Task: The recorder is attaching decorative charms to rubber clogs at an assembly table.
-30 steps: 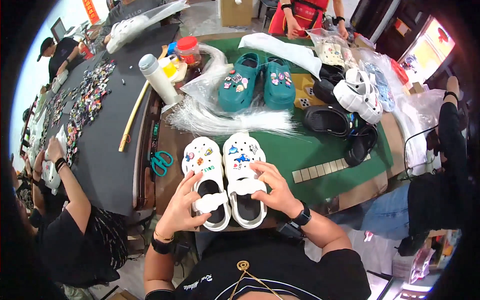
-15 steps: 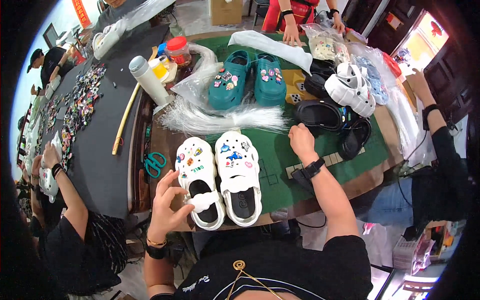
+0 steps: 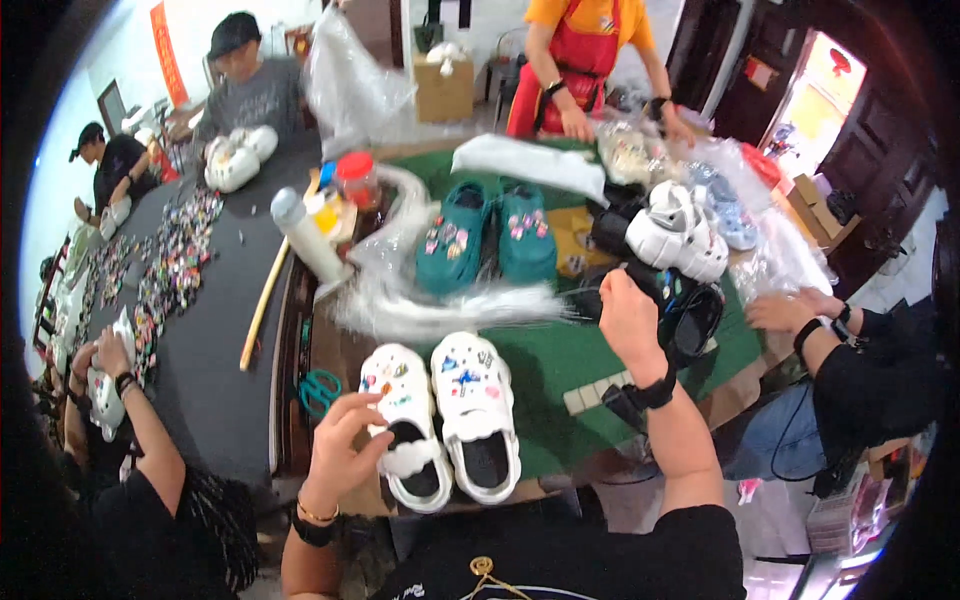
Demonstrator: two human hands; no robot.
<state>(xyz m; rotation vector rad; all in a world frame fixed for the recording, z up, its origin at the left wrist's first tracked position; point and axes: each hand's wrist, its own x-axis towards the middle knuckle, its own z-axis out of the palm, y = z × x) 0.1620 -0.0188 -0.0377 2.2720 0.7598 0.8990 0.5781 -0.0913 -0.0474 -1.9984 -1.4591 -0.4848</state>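
A pair of white clogs stands at the table's near edge: the left clog [image 3: 397,387] and the right clog [image 3: 470,385], both with colourful charms on their toes. Beside the left clog, my left hand [image 3: 345,450] has its fingers curved and apart, the fingertips next to the clog's strap. My right hand [image 3: 630,318] is raised over the green mat [image 3: 540,365] with its fingers closed; what they hold, if anything, is hidden. Just left of it lies a bundle of clear plastic strands [image 3: 440,308]. Black clogs [image 3: 697,318] lie to the right of that hand, partly covered by it.
Teal clogs [image 3: 447,243] with charms stand beyond the strands. White clogs [image 3: 680,235] and bagged pairs crowd the right side. A pale bottle [image 3: 308,240], a red-lidded jar [image 3: 355,180] and teal scissors [image 3: 320,392] line the left. Co-workers surround the tables; loose charms [image 3: 180,250] cover the dark one.
My view has tilted up, so the table sits lower. My right hand has lifted and blurred slightly. A person's hands on the right have come down onto the plastic bags at the table edge.
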